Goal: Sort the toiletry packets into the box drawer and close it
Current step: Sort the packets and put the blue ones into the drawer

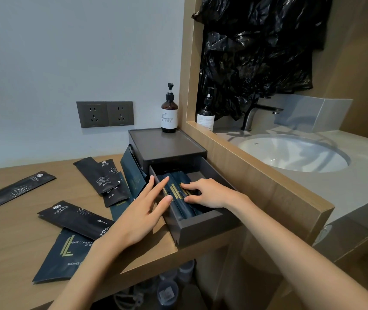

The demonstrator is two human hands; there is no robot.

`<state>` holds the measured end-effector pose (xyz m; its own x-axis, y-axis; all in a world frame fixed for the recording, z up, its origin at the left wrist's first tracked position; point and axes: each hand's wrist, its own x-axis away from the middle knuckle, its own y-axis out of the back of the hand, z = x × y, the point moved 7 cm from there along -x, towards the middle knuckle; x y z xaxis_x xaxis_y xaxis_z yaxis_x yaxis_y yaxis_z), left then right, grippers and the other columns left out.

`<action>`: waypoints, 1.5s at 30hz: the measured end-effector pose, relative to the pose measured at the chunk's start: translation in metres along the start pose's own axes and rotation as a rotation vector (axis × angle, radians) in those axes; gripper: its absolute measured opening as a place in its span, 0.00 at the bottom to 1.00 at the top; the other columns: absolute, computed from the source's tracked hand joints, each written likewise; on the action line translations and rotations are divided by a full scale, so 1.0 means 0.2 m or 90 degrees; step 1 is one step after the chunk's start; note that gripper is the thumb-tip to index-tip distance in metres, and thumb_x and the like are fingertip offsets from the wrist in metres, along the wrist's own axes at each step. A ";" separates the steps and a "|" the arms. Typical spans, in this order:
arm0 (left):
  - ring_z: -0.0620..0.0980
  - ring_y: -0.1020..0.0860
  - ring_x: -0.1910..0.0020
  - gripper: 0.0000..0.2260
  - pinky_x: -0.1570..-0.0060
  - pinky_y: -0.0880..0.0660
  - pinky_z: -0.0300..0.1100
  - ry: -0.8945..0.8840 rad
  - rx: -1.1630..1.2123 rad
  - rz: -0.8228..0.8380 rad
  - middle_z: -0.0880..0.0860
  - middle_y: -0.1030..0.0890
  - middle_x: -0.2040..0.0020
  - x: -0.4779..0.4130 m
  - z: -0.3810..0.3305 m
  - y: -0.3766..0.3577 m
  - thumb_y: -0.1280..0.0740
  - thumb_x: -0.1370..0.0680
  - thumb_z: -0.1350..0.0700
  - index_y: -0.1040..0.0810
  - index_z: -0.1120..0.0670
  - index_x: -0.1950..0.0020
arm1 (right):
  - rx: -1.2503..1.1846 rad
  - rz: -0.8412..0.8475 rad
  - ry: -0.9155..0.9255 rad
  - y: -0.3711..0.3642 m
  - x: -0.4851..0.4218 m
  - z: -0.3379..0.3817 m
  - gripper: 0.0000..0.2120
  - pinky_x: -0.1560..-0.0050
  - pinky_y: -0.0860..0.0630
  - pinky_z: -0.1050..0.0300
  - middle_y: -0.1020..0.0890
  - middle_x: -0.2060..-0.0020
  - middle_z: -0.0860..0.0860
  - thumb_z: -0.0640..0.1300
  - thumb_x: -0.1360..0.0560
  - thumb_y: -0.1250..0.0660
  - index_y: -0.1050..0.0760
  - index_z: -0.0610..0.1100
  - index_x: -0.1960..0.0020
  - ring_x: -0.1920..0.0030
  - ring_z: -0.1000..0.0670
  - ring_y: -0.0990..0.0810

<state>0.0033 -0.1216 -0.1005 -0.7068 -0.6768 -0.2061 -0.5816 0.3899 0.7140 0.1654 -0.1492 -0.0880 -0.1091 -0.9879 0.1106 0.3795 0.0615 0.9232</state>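
A dark grey box [167,148] stands on the wooden counter with its drawer [203,227] pulled out toward me. Dark blue packets with gold stripes [175,191] lie inside the drawer. My left hand [142,211] rests flat over the drawer's left wall, fingers spread and touching those packets. My right hand [209,193] presses down on the same packets with curled fingers. On the counter to the left lie several more: a shower cap packet [64,256], a toothbrush packet [75,218], a long black packet [13,191], and black packets [102,175] near the box.
A brown pump bottle [169,113] stands on the box's lid. Two wall sockets [104,114] sit behind the counter. To the right, a wooden-framed mirror [268,86] reflects a sink, a faucet and black plastic bags. The counter's front edge [147,262] is close to me.
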 end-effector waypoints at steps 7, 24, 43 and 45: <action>0.36 0.31 0.40 0.26 0.41 0.42 0.35 0.016 -0.001 0.005 0.41 0.56 0.21 0.00 0.00 0.00 0.51 0.23 0.36 0.51 0.32 0.25 | -0.027 0.005 -0.001 -0.01 -0.02 0.03 0.27 0.30 0.34 0.48 0.33 0.26 0.46 0.48 0.21 0.37 0.40 0.47 0.24 0.28 0.45 0.33; 0.43 0.25 0.38 0.17 0.42 0.27 0.43 0.032 -0.186 -0.166 0.43 0.21 0.38 0.29 0.21 0.39 0.35 0.23 0.46 0.26 0.43 0.33 | -0.108 -0.250 0.121 0.24 0.22 0.46 0.15 0.57 0.29 0.70 0.22 0.46 0.59 0.45 0.21 0.37 0.26 0.53 0.35 0.53 0.60 0.23; 0.42 0.36 0.28 0.19 0.25 0.60 0.54 0.092 -0.221 0.019 0.45 0.31 0.27 0.40 0.46 0.41 0.42 0.20 0.55 0.27 0.41 0.32 | 0.287 -0.242 0.010 -0.03 -0.25 0.63 0.16 0.40 0.35 0.49 0.19 0.43 0.49 0.52 0.21 0.39 0.28 0.54 0.34 0.39 0.45 0.26; 0.43 0.34 0.29 0.19 0.26 0.60 0.50 0.090 -0.202 0.008 0.46 0.29 0.29 0.40 0.46 0.43 0.41 0.20 0.57 0.28 0.43 0.31 | 0.322 -0.289 -0.011 -0.02 -0.26 0.63 0.15 0.42 0.35 0.50 0.18 0.46 0.49 0.53 0.21 0.38 0.27 0.53 0.36 0.41 0.45 0.25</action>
<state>-0.1403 -0.0853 -0.1161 -0.6378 -0.7612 -0.1171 -0.4031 0.2004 0.8929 0.0535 -0.0804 -0.0510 -0.1730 -0.9294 -0.3259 -0.1835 -0.2947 0.9378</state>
